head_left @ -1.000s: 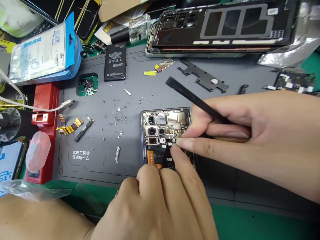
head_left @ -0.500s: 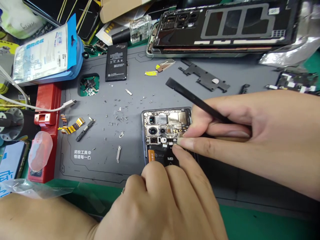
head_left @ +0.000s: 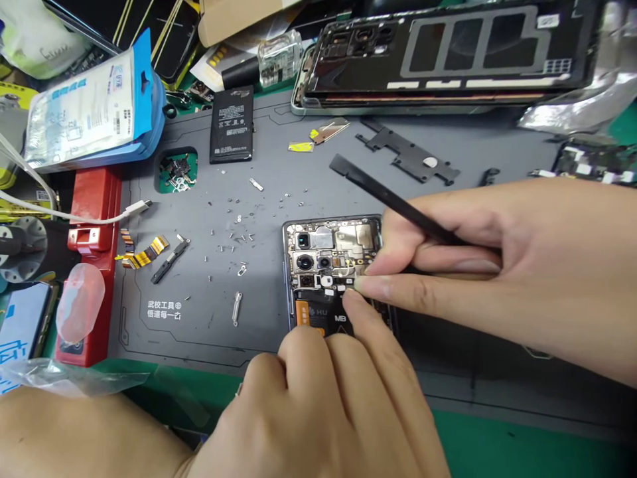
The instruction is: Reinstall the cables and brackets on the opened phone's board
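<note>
Phone (head_left: pixel 328 265), back cover off, lies on the grey mat (head_left: pixel 279 172) near its front edge, camera end pointing away from the person, circuit board and battery exposed. Seen from the head camera, both hands meet over its lower right part. The right hand (head_left: pixel 488 265) comes in from the right and covers the phone's right edge; it grips a black spudger (head_left: pixel 378 189) between thumb and fingers, the flat free end slanting up and left above the phone. Its fingertips press together on the board just below the cameras. The left hand (head_left: pixel 328 405) comes up from the front, loosely curled, holding nothing that shows; its extended fingertip touches the same spot, just beside the right fingertips, and hides the phone's lower half.

Loose screws (head_left: pixel 233 232) lie scattered on the mat left of the phone. Further back lie a spare battery (head_left: pixel 231 124) and a black bracket (head_left: pixel 408 159). A flex cable (head_left: pixel 144 252) lies near the left edge, beside a red box (head_left: pixel 92 226).
</note>
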The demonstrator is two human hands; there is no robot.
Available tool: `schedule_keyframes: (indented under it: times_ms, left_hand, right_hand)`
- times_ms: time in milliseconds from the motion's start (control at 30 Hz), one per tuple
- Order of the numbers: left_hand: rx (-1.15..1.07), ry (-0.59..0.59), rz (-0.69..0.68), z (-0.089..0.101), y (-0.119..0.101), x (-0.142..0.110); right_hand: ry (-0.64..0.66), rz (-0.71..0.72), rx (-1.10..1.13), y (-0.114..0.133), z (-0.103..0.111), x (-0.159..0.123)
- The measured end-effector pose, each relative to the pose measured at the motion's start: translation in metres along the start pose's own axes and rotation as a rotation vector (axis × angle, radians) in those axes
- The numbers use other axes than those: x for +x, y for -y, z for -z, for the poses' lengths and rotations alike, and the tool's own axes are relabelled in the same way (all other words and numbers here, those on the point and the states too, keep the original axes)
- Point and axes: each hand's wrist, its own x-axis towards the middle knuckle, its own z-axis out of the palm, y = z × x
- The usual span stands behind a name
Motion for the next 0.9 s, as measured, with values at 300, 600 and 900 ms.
schedule_keyframes:
  times_ms: [300,600,900]
  left_hand:
    - [-0.037,-0.023,-0.005,0.001,0.002,-0.003]
    - [0.03,0.018,-0.021,0.0,-0.001,-0.003]
    - [0.023,0.027,0.008,-0.001,-0.001,-0.001]
  right_hand:
    - [-0.103,0.052,0.143,0.003,-0.008,0.003]
    - [-0.086,0.065,0.096,0.004,-0.006,0.003]
    - [-0.068,0.072,0.11,-0.002,-0.005,0.001]
